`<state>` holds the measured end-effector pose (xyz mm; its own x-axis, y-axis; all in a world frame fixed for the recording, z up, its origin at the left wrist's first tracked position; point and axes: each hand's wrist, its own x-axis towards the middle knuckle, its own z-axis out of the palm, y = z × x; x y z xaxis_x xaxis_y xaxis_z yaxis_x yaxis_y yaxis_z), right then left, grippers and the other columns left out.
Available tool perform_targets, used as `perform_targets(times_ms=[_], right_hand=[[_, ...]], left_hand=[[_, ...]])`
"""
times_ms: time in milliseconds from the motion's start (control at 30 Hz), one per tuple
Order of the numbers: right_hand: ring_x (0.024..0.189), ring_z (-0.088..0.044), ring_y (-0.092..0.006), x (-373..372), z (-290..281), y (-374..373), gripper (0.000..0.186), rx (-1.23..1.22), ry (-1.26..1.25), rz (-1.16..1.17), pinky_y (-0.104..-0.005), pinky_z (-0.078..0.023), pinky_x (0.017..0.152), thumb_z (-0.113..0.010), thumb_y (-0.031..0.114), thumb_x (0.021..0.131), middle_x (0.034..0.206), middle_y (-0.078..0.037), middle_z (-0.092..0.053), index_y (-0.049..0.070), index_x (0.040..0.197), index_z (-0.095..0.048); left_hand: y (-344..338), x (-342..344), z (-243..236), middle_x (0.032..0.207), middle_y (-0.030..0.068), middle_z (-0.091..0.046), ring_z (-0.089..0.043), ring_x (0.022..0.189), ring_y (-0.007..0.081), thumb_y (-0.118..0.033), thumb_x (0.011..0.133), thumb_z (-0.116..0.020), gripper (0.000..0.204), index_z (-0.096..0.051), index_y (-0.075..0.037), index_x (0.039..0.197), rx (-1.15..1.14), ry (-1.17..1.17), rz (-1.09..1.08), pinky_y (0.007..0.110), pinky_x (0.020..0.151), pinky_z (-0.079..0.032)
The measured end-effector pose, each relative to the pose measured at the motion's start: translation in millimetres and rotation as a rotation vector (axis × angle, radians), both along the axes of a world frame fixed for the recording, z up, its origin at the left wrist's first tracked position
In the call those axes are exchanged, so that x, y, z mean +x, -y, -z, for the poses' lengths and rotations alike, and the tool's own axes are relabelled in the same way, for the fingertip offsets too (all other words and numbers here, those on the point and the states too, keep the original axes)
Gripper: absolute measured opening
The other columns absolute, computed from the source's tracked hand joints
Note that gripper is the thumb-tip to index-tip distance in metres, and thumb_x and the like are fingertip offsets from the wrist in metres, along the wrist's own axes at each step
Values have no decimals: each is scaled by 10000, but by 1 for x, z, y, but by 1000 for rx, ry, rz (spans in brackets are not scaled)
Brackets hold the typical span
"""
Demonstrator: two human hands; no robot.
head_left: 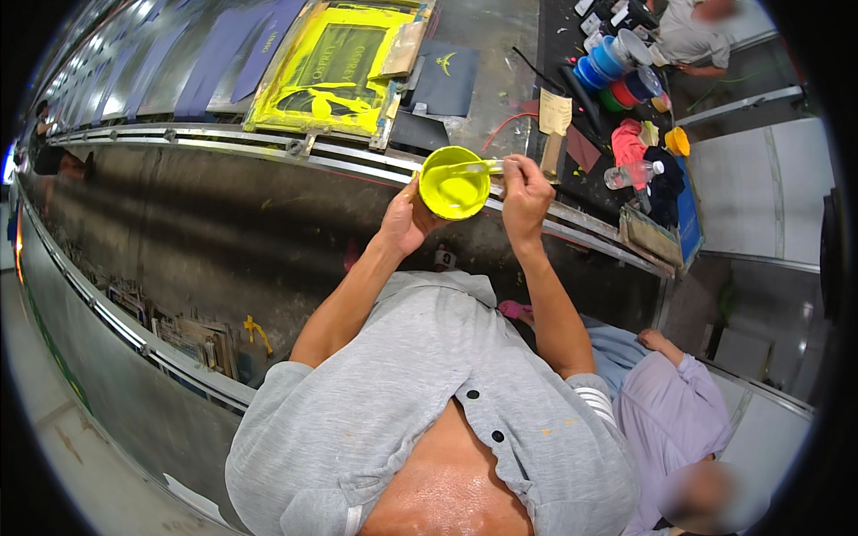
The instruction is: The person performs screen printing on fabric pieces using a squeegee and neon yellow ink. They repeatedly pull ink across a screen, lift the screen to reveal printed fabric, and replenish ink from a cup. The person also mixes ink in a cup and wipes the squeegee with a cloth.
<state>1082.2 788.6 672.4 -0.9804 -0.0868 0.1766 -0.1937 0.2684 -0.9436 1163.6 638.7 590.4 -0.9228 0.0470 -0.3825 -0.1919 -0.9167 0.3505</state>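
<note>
1. Two hands, head view: the left hand (407, 217) cups the yellow tub (457, 215) from its left; the right hand (525, 192) pinches the spatula (475, 167).
2. The spatula lies crosswise, tip inside the tub; the yellow-smeared screen frame (335, 67) lies beyond, leftward.

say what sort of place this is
Likely a screen-printing workshop: a framed screen smeared with yellow, purple panels in a row, and a yellow-filled cup in the left hand.
</note>
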Motion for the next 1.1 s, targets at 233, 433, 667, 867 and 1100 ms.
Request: perform_targets(times_ms=[233,433,667,867,1100], right_hand=[[685,-613,-312,17,11,16,115,99,5,-144,-382,-465,624,-644,99,860,779,-155,-633,-16,857,-653],[634,-586,-211,37,6,7,58,381,-432,-203,-304,-441,580,-607,16,872,751,-116,-601,-24,888,-646],[696,-613,-305,12,-22,24,42,396,-570,-332,-360,-467,621,-615,4,849,796,-146,-622,-17,876,-639],[575,-553,-127,46,17,23,148,129,368,-67,-296,-448,495,-587,113,923,703,-63,-611,-17,912,-657],[644,-589,-219,13,-1,30,95,333,-552,-269,-320,-458,575,-607,75,896,793,-116,-625,-6,929,-645]], left_hand=[[12,11,13,1264,58,-593,-599,1136,211,-421,1034,-354,413,-498,-143,1304,28,-16,-20,439,927,-521],[17,19,12,1285,58,-582,-592,1152,219,-422,1034,-349,423,-493,-140,1315,31,4,-46,458,929,-523],[29,29,3,1298,66,-571,-580,1174,226,-409,1043,-310,432,-475,-138,1336,40,-40,-26,468,954,-513],[32,38,11,1331,70,-557,-580,1184,232,-421,1047,-270,464,-446,-136,1370,7,13,-64,450,933,-527],[46,35,17,1287,68,-581,-592,1157,226,-432,1037,-321,446,-485,-136,1327,22,2,-56,476,952,-514]])
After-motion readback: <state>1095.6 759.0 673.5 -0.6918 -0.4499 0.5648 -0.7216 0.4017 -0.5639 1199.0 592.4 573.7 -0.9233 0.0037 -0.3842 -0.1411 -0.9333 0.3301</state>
